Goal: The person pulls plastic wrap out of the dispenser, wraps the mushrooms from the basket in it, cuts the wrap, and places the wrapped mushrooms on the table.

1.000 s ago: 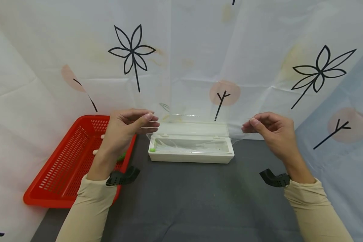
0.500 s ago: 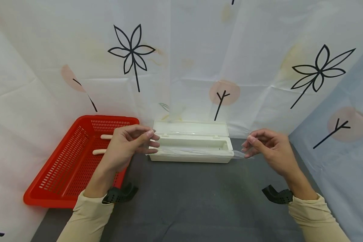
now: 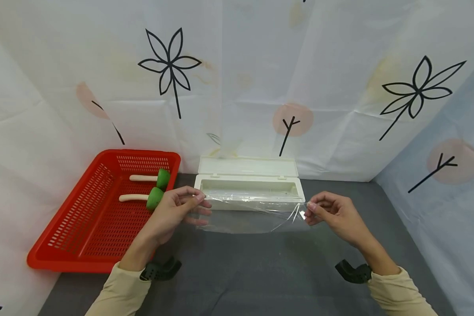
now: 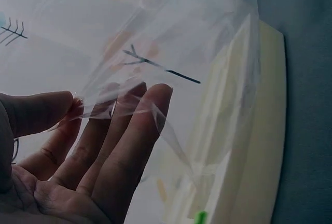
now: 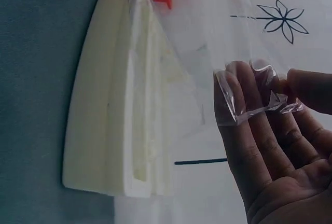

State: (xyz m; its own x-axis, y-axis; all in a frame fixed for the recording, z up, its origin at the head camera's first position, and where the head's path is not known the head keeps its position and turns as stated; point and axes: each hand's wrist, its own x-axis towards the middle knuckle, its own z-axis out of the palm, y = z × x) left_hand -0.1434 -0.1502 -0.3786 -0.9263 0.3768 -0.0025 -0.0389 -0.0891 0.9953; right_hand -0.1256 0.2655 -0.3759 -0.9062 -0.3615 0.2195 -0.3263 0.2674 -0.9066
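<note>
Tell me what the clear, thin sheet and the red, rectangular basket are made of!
The clear, thin sheet looks like shiny plastic film: it wrinkles and glints. The red, rectangular basket seems smooth, moulded plastic, from its even colour and regular holes.

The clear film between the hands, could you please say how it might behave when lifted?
The clear film is probably floppy, since it hangs creased. It is likely thin and light, as the white box shows through it.

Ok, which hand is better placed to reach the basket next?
Probably the left hand: it's nearer the basket; the right hand is at the other end of the box. Both pinch the film, though.
</note>
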